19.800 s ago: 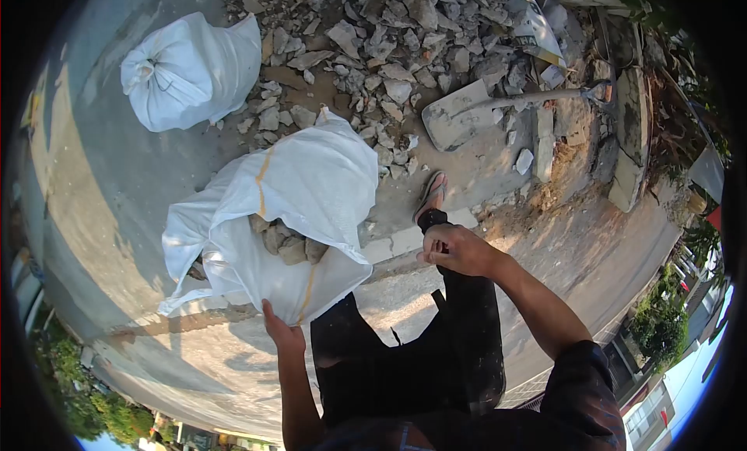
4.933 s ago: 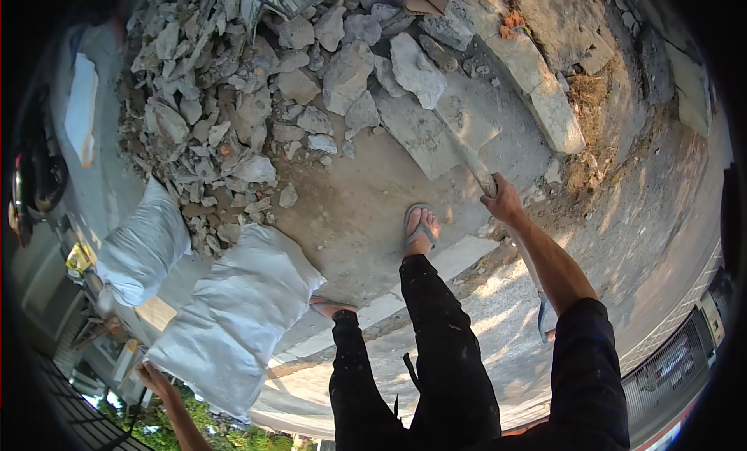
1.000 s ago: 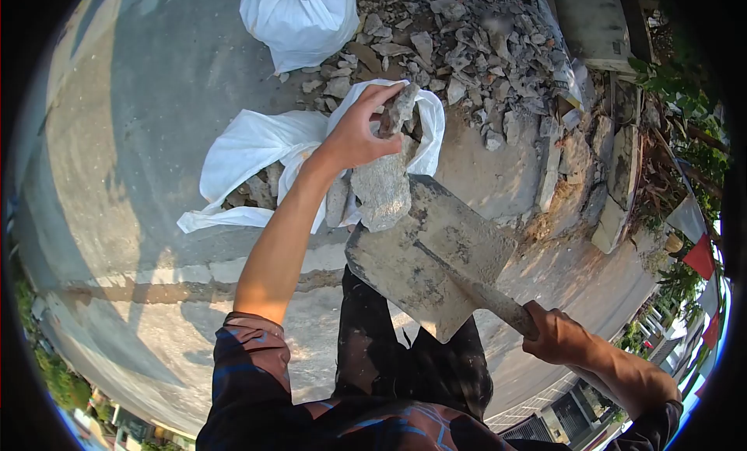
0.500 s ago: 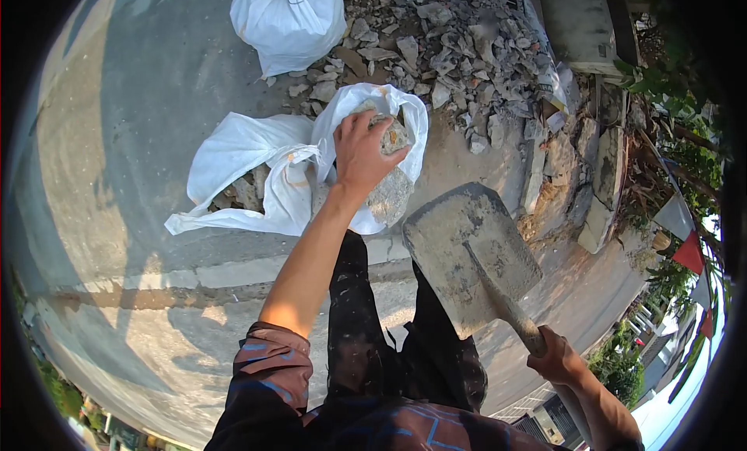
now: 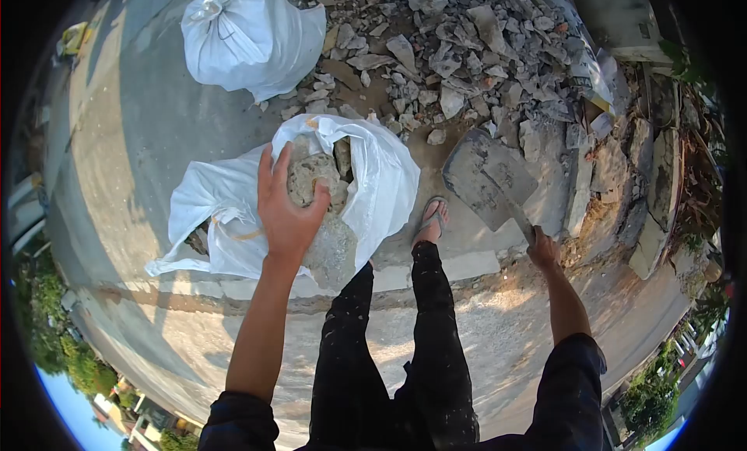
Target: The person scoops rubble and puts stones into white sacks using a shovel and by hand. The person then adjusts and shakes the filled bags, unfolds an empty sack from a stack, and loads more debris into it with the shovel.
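Note:
My left hand (image 5: 289, 217) is at the mouth of a white woven sack (image 5: 385, 178). Its fingers lie along one side of a rough concrete chunk (image 5: 313, 175) and its thumb presses on the other. A flat grey slab (image 5: 333, 252) leans at the sack's near side, and more rubble shows inside. My right hand (image 5: 545, 250) is closed around the handle of a shovel (image 5: 489, 178). The muddy, square blade rests low over the ground beside the rubble, with nothing on it.
A heap of broken concrete (image 5: 459, 54) spreads ahead. A tied white sack (image 5: 241, 38) stands at the upper left, and another partly open sack (image 5: 214, 198) adjoins the one being filled. My sandalled foot (image 5: 430, 217) is between sack and shovel. Broken curb pieces (image 5: 657, 186) line the right.
The view has risen and shifted. My right hand has moved forward with the shovel, its blade now farther from my legs. My left hand stays at the sack with the chunk, its fingers straighter.

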